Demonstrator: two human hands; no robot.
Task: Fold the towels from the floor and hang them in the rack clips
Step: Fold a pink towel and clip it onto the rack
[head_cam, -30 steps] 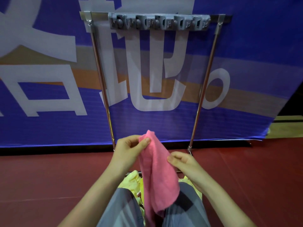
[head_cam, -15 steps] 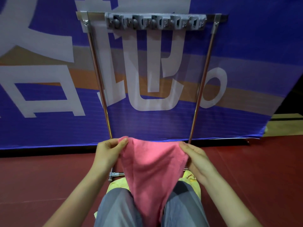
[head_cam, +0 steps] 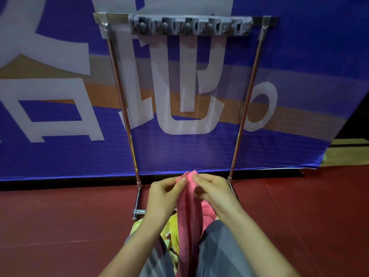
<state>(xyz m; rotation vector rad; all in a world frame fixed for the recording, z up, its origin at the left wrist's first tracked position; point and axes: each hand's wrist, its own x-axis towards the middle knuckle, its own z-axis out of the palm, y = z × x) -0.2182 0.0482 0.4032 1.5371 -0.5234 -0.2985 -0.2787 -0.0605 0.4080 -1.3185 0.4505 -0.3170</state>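
Dangling from left hand (head_cam: pixel 165 193) and right hand (head_cam: pixel 212 189), both pinching its top edge together, the pink towel (head_cam: pixel 189 226).

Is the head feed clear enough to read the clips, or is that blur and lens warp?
Head view: dim, even light, no hard shadows; wide-angle warp slants the rack poles; the clip strip is soft, single clips hard to separate; the pink towel is sharp.

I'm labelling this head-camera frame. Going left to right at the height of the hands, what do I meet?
left upright of the rack → left hand → pink towel, pinched at its top by both hands → right hand → right upright of the rack
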